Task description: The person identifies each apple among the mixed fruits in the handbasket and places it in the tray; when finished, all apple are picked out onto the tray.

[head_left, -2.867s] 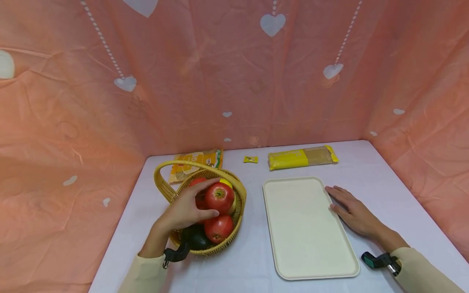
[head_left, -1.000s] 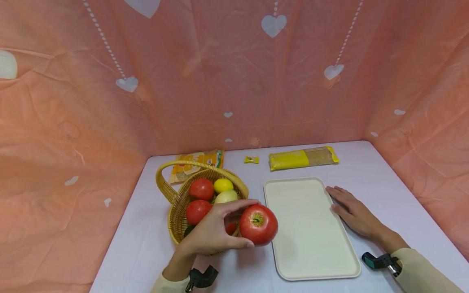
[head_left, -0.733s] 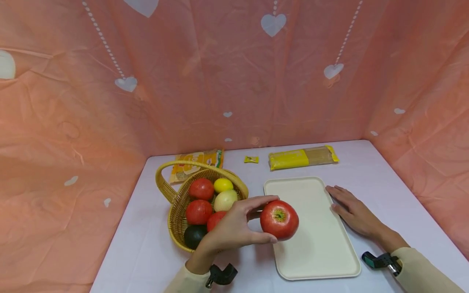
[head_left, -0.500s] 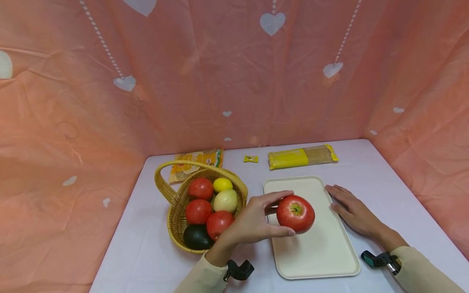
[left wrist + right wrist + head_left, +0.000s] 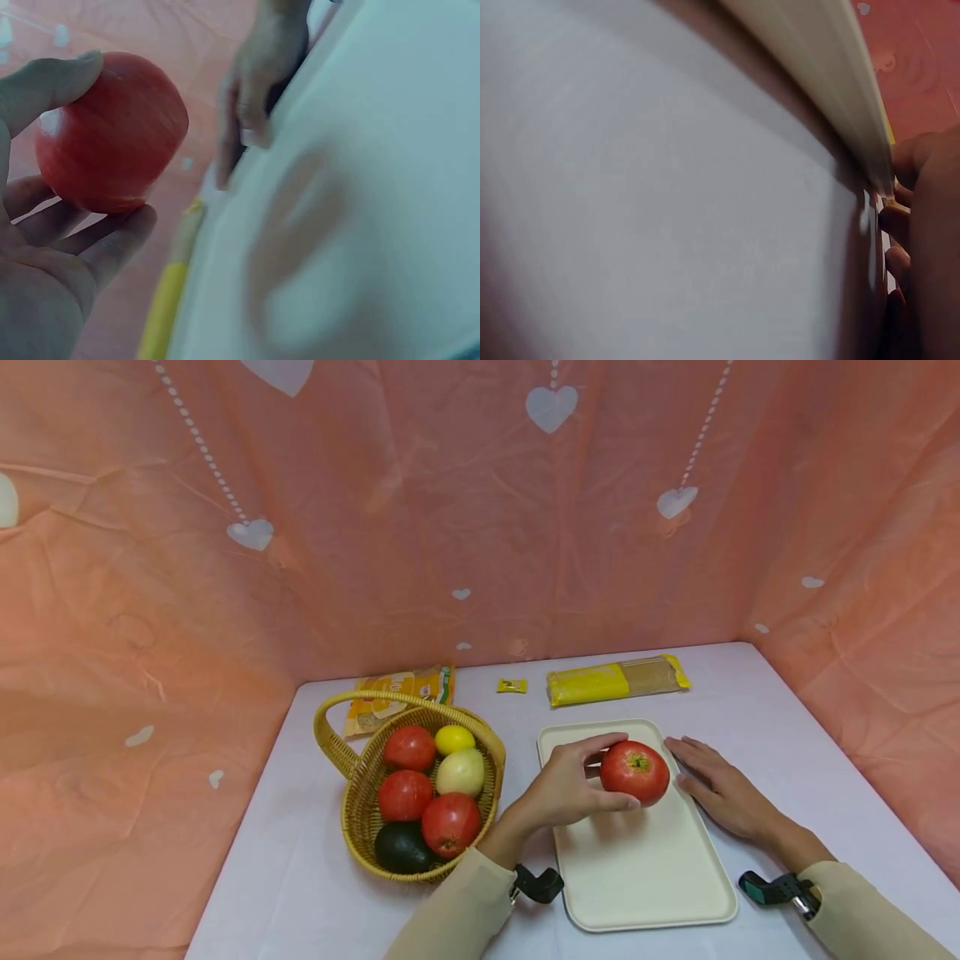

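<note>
My left hand point(image 5: 564, 785) grips a red apple point(image 5: 635, 774) between thumb and fingers, above the upper part of a cream tray point(image 5: 637, 877). In the left wrist view the apple point(image 5: 116, 135) hangs clear of the tray point(image 5: 405, 150), on which a shadow falls. The right hand point(image 5: 726, 789) lies at the tray's right edge, fingers fairly straight and touching its rim. Seen from the right wrist, that hand's fingers point(image 5: 897, 225) are by the tray's side point(image 5: 817, 67), partly cut off by the frame.
Left of the tray stands a wicker basket point(image 5: 491, 745) with a tall handle, holding several red fruits, a lemon point(image 5: 454, 740), a pale round fruit point(image 5: 461, 772) and a dark oval one point(image 5: 403, 847). Behind lie an orange packet point(image 5: 401, 685), a small yellow sachet point(image 5: 512, 686) and a long yellow packet point(image 5: 618, 681).
The left hand has taken the apple out of the basket and carried it right, over the tray, lately also a little farther from me. The right hand has stayed at the tray's edge.
</note>
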### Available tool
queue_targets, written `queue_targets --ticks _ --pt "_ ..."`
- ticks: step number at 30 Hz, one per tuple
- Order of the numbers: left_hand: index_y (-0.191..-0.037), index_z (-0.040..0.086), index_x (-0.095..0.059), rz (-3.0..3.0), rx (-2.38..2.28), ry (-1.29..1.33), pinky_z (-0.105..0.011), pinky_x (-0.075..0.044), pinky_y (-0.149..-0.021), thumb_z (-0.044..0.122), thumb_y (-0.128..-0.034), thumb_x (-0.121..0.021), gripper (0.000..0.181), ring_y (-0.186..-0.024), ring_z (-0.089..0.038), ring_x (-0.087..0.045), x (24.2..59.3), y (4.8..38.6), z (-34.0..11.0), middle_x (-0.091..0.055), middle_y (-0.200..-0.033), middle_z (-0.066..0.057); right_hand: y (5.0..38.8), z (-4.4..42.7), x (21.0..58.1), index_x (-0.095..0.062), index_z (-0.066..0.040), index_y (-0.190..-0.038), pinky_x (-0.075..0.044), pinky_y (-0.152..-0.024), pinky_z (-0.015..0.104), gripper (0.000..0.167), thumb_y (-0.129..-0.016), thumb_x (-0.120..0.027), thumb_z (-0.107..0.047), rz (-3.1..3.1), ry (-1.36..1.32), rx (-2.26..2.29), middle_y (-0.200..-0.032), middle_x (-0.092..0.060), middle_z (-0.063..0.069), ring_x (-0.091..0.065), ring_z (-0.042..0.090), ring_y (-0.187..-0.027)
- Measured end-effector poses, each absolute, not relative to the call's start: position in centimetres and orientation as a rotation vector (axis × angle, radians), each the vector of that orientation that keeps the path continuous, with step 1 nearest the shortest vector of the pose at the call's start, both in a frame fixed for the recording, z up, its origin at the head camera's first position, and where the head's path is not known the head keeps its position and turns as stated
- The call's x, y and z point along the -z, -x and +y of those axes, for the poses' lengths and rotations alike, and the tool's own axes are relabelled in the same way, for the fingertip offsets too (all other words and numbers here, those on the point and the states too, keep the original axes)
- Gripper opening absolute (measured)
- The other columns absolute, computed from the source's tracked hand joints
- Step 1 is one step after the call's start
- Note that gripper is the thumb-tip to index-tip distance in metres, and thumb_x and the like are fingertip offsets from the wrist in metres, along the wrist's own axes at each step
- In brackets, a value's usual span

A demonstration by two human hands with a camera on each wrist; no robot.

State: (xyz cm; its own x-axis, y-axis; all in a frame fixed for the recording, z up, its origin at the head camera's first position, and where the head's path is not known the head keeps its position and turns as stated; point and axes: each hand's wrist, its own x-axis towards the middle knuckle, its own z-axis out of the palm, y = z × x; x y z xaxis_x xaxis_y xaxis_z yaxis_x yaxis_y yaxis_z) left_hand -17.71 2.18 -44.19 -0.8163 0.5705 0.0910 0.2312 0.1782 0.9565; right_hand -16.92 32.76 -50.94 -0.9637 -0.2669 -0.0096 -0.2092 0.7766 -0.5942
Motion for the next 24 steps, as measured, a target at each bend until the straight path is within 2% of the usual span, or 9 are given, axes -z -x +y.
queue_targets --ticks 5,13,17,24 --pt "-0.156 0.012 -0.061 2.174 -1.677 -0.679 -0.015 -0.058 -0.095 0.012 -0.0830 -0.097 0.081 -0.112 -0.002 -0.070 45.8 18.9 4.1 -0.071 -0.143 -0.001 17.0 32.9 50.9 -0.037 -0.014 -0.172 -0.028 -0.115 0.088 0.068 -0.111 -0.063 -0.031 2.888 0.411 0.945 -0.174 -0.034 0.029 -0.024 0.057 -0.160" --pt "-0.154 0.011 -0.063 2.223 -1.614 -0.634 -0.014 -0.055 -0.098 0.013 -0.0825 -0.097 0.079 -0.115 -0.005 -0.072 47.5 19.9 5.9 -0.073 -0.140 -0.003 17.0 33.1 51.0 -0.040 -0.013 -0.170 -0.028 -0.115 0.088 0.065 -0.112 -0.061 -0.030 2.893 0.443 0.973 -0.173 -0.035 0.029 -0.026 0.058 -0.159" --pt "-0.154 0.015 -0.063 2.244 -1.582 -0.615 -0.016 -0.054 -0.100 0.014 -0.0833 -0.097 0.079 -0.115 -0.004 -0.071 47.9 20.0 6.4 -0.074 -0.138 0.002 16.9 33.1 51.0 -0.041 -0.012 -0.170 -0.028 -0.115 0.088 0.064 -0.111 -0.062 -0.026 2.899 0.447 0.994 -0.172 -0.036 0.030 -0.026 0.058 -0.159" --pt "-0.154 0.020 -0.062 2.270 -1.551 -0.637 -0.018 -0.055 -0.101 0.017 -0.0848 -0.097 0.077 -0.108 -0.001 -0.069 48.7 20.3 7.1 -0.074 -0.133 0.006 17.0 33.1 51.1 -0.041 -0.012 -0.169 -0.028 -0.115 0.088 0.063 -0.111 -0.062 -0.024 2.901 0.460 1.006 -0.172 -0.037 0.030 -0.027 0.059 -0.159"
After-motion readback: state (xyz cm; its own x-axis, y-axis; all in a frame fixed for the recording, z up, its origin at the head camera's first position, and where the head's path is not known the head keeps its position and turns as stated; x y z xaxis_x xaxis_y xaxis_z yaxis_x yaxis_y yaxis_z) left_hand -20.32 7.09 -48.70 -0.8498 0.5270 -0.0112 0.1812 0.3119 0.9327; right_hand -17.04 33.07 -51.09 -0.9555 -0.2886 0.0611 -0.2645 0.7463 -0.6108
